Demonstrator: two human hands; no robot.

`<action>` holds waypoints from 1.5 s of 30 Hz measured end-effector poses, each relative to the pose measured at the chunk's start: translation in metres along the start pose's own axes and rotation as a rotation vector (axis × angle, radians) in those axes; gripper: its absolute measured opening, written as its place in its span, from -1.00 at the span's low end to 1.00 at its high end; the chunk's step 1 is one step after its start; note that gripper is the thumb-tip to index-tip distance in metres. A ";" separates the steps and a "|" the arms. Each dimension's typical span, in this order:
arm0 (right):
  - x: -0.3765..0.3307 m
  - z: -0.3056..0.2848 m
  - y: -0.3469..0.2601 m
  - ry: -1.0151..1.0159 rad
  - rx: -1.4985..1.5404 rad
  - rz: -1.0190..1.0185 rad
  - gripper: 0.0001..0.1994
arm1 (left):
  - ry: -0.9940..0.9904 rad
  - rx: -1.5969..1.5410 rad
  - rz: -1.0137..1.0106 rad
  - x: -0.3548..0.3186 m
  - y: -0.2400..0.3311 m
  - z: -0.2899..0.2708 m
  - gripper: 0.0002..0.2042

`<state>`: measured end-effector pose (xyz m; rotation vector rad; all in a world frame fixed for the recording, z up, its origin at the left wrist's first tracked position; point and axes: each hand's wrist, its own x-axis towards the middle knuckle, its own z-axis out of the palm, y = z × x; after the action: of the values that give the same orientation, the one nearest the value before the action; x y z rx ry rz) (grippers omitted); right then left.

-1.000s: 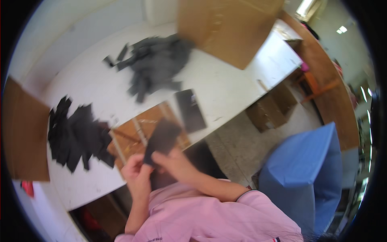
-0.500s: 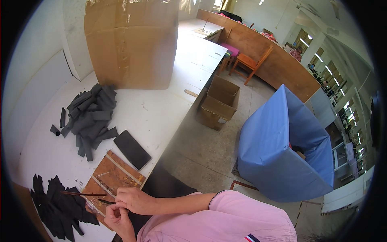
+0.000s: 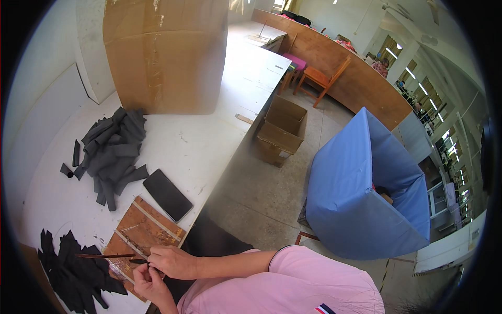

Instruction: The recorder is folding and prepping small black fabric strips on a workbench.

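Here, a thin dark strip (image 3: 104,256) lies edge-on over the near-left table edge, pinched at its right end between the fingers of the right hand (image 3: 175,261) and the left hand (image 3: 147,278), both closed narrowly on it. Under it sits a brown board (image 3: 144,230) — a pile of black pieces (image 3: 73,269) to its left. Farther off lie a black phone (image 3: 168,194), a grey heap of strips (image 3: 112,152) and a large cardboard box (image 3: 164,52) — all on the white table (image 3: 209,141).

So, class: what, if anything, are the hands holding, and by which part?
Both hands, right and left, pinch a thin dark strip at its near end.
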<state>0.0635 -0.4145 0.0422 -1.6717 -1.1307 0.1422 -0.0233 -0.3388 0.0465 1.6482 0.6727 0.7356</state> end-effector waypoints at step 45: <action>0.020 -0.023 -0.025 0.071 0.579 0.082 -0.91 | -0.004 -0.167 -0.145 -0.005 0.048 0.000 -0.66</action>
<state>0.0726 -0.4159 0.0803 -1.1932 -0.8610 0.4178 -0.0249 -0.3514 0.0930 1.4331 0.7011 0.6654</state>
